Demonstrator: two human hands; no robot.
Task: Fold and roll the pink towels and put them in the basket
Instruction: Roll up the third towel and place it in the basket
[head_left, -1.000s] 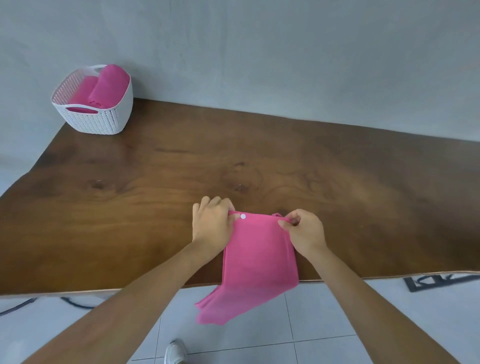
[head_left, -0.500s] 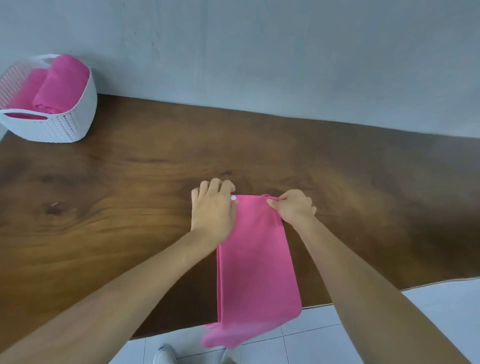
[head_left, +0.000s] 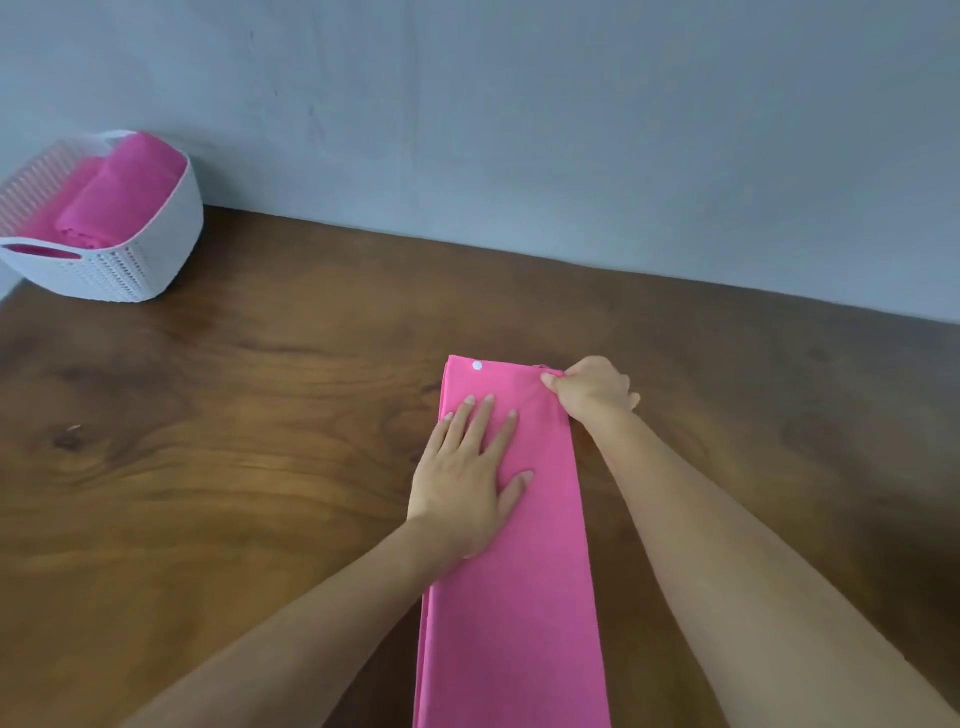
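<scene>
A pink towel (head_left: 524, 597), folded into a long narrow strip, lies on the brown wooden table (head_left: 234, 467) and runs from mid-table down to the bottom of the view. My left hand (head_left: 470, 483) presses flat on its upper part with fingers spread. My right hand (head_left: 592, 392) pinches the towel's far right corner. A small white dot marks the far left corner. A white woven basket (head_left: 135, 260) stands at the far left against the wall, with rolled pink towels (head_left: 122, 192) inside it.
A grey wall runs along the table's far edge. Bare wood stretches to the left and right of the towel. The basket sits at the table's far left corner.
The towel has been drawn further onto the table and now lies flat. My left hand let go of the far left corner and came down flat on the towel.
</scene>
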